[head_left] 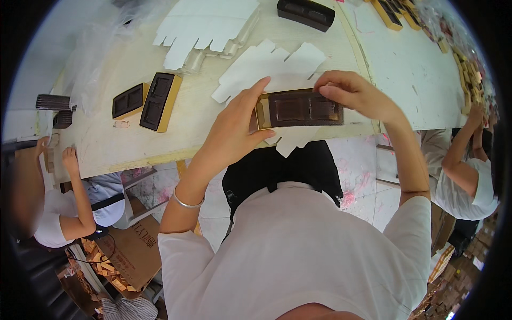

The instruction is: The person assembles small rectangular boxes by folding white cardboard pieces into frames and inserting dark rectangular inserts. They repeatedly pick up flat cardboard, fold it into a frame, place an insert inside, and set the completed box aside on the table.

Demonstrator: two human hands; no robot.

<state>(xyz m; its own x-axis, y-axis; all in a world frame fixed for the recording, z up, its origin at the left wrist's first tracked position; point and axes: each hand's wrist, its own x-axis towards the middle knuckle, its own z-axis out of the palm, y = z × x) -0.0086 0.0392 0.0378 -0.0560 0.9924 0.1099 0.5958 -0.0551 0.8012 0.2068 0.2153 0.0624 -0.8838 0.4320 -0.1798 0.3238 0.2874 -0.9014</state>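
A small gold box (pixel 263 113) sits at the table's near edge, between the thumb and fingers of my left hand (pixel 229 125), which grips its left end. A dark brown plastic tray (pixel 304 108) with moulded compartments lies over the box, partly in it, leaving a strip of gold inside showing at the left. My right hand (pixel 360 95) pinches the tray's far right corner with thumb and fingers. Under the box lies a flat white die-cut card (pixel 266 69) with slotted edges. To the left stand two gold boxes with dark trays in them, a larger one (pixel 160 101) and a smaller one (pixel 129 100).
A pile of white die-cut cards (pixel 205 24) lies at the back left, and a stack of dark trays (pixel 305 15) at the back. Gold boxes (pixel 388 14) line the far right. Clear plastic (pixel 96 58) hangs at the left. Co-workers sit at both sides.
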